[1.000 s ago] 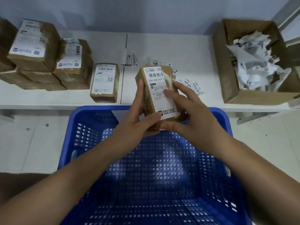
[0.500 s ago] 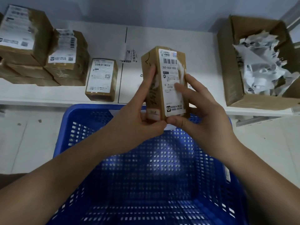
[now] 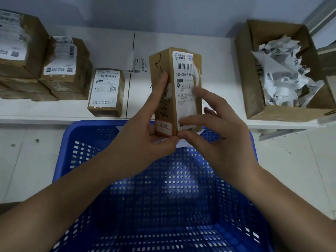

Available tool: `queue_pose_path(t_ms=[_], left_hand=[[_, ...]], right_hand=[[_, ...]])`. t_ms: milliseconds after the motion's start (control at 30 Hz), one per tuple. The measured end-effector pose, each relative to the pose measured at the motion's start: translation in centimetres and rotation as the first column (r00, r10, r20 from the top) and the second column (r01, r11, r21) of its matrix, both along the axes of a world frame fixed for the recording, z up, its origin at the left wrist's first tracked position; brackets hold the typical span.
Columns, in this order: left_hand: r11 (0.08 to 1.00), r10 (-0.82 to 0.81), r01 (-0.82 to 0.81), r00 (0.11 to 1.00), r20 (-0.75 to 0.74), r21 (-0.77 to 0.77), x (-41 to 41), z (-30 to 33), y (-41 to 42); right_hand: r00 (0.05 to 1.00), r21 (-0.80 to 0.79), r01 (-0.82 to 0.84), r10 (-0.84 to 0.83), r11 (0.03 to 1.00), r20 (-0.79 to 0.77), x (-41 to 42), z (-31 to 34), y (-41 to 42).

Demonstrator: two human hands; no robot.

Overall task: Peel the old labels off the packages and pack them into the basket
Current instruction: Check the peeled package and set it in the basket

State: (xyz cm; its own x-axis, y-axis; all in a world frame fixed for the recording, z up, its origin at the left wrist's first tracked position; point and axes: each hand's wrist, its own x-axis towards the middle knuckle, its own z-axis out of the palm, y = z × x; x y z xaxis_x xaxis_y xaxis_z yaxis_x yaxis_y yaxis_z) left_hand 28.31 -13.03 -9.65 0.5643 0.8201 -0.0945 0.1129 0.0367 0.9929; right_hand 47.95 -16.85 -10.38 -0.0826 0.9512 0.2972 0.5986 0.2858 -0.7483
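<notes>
I hold a tall brown cardboard package upright above the far rim of the blue basket. Its white shipping label faces me, and a small red-framed sticker sits low on its left face. My left hand grips the package's left side and bottom, index finger stretched up along it. My right hand pinches the lower corner of the label, thumb below and index finger across it, with the other fingers spread. The basket holds no packages that I can see.
On the white shelf, a stack of labelled packages stands at the left, with a single labelled package beside it. Loose label scraps lie behind the held package. A cardboard box of peeled labels sits at the right.
Both hands have raised the package and turned it more upright. My right thumb and index finger have closed on the label's lower corner.
</notes>
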Motion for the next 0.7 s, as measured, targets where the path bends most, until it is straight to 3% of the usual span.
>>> queue_pose_path(t_ms=[100,233,467,700], left_hand=[[1.000,0.021,-0.021,1.000,-0.001,0.000,0.0,0.1,-0.3],[0.999,0.042,-0.042,0.999,-0.009,0.007,0.1,0.1,-0.6],[0.996,0.084,-0.084,0.996,-0.033,0.013,0.4,-0.1,-0.8],[0.988,0.140,-0.142,0.990,-0.024,-0.058,0.4,-0.5,-0.6]], right_hand=[[0.998,-0.003,-0.020,0.019,1.000,-0.066,-0.2,-0.1,-0.1],[1.000,0.046,-0.029,0.029,0.999,-0.006,-0.6,-0.4,-0.4],[0.996,-0.015,-0.039,0.040,0.999,0.075,-1.4,-0.7,-0.5],[0.998,-0.065,-0.028,0.024,0.998,-0.061,-1.2,0.2,-0.3]])
